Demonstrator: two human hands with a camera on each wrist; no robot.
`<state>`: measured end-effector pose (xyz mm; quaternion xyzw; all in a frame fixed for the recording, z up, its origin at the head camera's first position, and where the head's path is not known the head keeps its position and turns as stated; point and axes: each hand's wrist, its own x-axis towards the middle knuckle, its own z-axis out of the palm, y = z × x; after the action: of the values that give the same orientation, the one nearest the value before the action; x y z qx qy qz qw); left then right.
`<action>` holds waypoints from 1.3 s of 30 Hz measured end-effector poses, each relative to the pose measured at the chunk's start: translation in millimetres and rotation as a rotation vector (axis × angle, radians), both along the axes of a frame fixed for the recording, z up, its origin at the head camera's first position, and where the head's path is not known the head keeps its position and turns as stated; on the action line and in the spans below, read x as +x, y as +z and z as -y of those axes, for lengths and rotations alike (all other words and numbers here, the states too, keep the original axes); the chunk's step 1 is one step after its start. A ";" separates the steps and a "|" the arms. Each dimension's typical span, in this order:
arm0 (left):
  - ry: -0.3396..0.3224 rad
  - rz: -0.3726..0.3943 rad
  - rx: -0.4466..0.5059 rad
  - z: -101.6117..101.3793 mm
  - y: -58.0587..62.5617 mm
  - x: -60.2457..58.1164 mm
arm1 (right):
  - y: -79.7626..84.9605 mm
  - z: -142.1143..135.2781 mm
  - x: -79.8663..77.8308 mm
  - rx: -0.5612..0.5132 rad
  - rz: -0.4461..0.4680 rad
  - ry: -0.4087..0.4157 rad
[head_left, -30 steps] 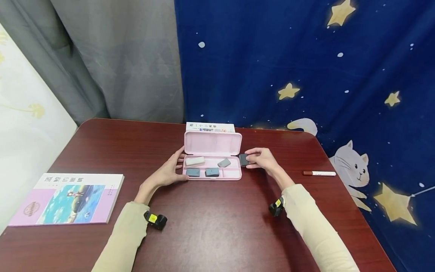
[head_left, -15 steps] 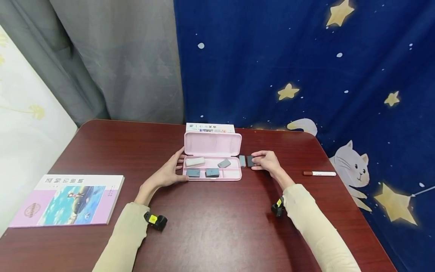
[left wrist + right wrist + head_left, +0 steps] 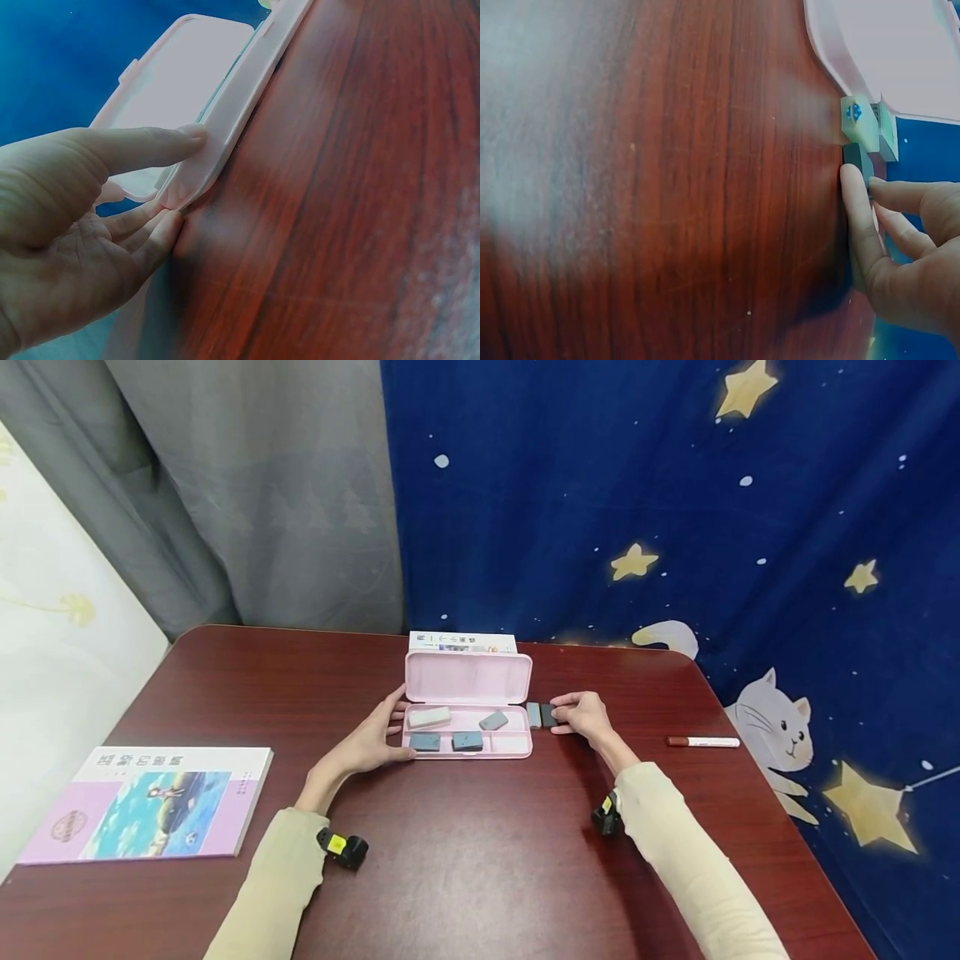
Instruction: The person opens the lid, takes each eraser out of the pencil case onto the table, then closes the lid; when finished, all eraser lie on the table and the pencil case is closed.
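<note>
An open pink pencil case [image 3: 512,745] lies on the table with its lid raised. My left hand [image 3: 367,739] holds its left end, the thumb on the front wall and the fingers around the corner. Inside are a white eraser-like block [image 3: 429,717], a small grey block [image 3: 493,721] and two blue-grey blocks [image 3: 425,742]. Just right of the case stands a pale grey-green block [image 3: 534,716], with a blue mark in the right wrist view. My right hand [image 3: 585,717] pinches a dark block [image 3: 548,716] beside it, its right part hidden by the fingers.
Behind the lid a book [image 3: 463,642] shows its top edge. Another book [image 3: 150,802] with a purple and blue cover lies at the left. A white marker with a brown cap [image 3: 703,742] lies near the right table edge. Curtains [image 3: 525,527] hang behind the table.
The right hand first drew the dark block to the right, uncovering the pale block, then brought it back left beside that block. The left hand has stayed on the pencil case.
</note>
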<state>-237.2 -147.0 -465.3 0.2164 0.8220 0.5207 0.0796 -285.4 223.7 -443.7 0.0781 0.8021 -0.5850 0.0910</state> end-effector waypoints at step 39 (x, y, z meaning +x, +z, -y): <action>0.004 0.001 0.008 -1.9 -0.5 2.2 | -6.0 -7.7 6.0 -0.015 -0.054 0.020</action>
<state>-235.0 -145.1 -465.8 0.2148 0.8203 0.5243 0.0778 -279.4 231.3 -449.7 0.0533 0.8006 -0.5919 0.0758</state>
